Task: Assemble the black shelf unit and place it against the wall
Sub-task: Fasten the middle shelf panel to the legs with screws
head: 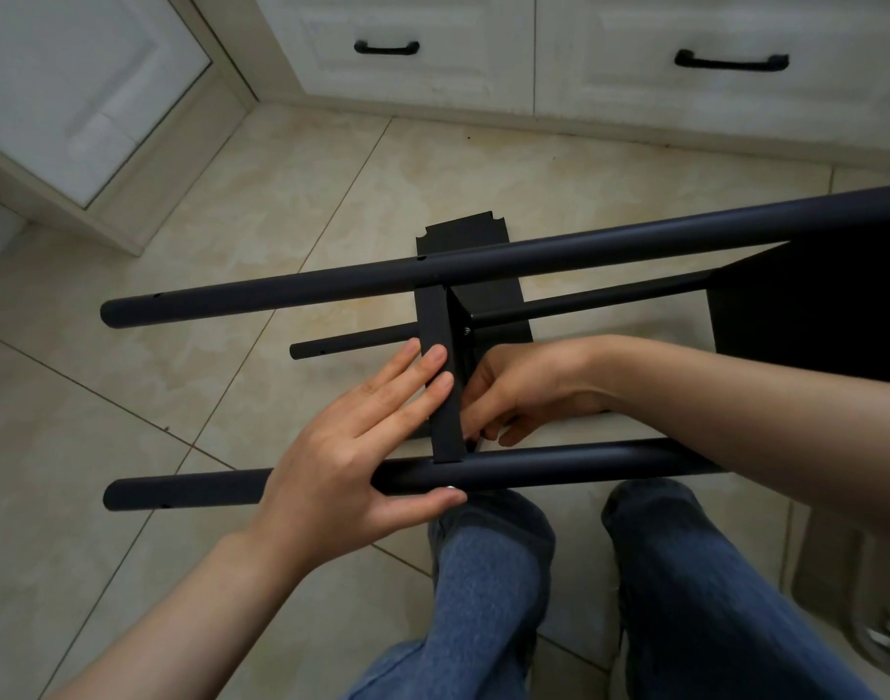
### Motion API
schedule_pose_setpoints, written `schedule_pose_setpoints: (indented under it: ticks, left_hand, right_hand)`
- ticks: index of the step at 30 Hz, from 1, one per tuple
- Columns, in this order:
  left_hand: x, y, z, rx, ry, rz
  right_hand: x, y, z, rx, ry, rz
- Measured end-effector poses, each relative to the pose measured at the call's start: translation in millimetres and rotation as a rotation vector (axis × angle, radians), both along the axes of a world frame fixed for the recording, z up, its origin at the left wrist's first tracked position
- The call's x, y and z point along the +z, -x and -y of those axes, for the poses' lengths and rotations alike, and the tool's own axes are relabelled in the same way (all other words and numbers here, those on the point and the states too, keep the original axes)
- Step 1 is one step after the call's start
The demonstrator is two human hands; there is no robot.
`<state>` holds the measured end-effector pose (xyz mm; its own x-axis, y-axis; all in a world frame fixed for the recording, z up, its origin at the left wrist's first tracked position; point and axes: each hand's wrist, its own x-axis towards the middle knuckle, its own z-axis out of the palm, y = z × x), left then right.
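Observation:
The black shelf unit lies on its side over my knees. Its far tube [483, 267] and near tube [559, 464] run left to right, with a thinner tube [352, 341] lower down between them. A black shelf panel [442, 376] stands edge-on between the two big tubes. My left hand [362, 447] holds the near tube, thumb under it beside a silver screw head [450, 489], fingers straight against the panel's edge. My right hand [518, 391] reaches in behind the panel with curled fingers; what they pinch is hidden. A second black shelf [811, 305] is at the right.
White cabinets with black handles [387, 48] line the far wall, and a white cabinet door [79, 93] stands at the left. Beige floor tiles [180, 346] lie below. A loose black panel [463, 232] rests on the floor. A clear bag of hardware [887, 634] sits at the right edge.

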<state>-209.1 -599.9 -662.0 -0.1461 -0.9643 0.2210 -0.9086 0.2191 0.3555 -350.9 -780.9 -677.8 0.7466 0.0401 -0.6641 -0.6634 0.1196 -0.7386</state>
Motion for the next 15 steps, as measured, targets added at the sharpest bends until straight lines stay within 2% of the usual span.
schedule_pose_setpoints:
  ticks: [7,15]
  left_hand:
    - [0.2,0.4,-0.1,0.000,0.003,0.003]
    - [-0.8,0.5,-1.4,-0.003,0.005,0.008]
  right_hand:
    - [-2.6,1.6,-1.4,-0.002,-0.089,0.023]
    - [-3.6,2.0,-4.1,0.029,-0.057,0.019]
